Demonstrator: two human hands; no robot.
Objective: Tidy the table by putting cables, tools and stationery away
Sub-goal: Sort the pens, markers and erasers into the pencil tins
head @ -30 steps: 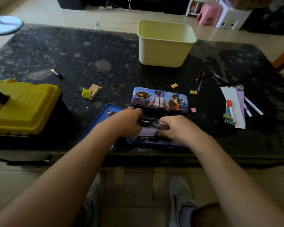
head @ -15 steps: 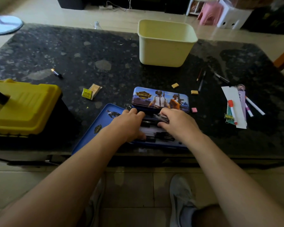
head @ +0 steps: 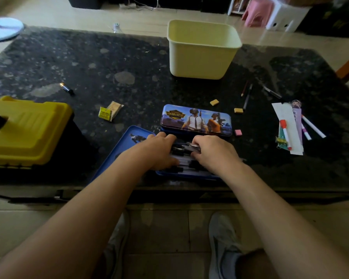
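The left hand (head: 157, 152) and right hand (head: 214, 153) grip dark pens (head: 181, 151), seating them in the open tin (head: 189, 175); next, probably, fitting its lid (head: 125, 143).

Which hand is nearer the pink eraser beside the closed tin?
Right. The right hand lies just below-left of the pink eraser; the left hand is farther left, past the right one.
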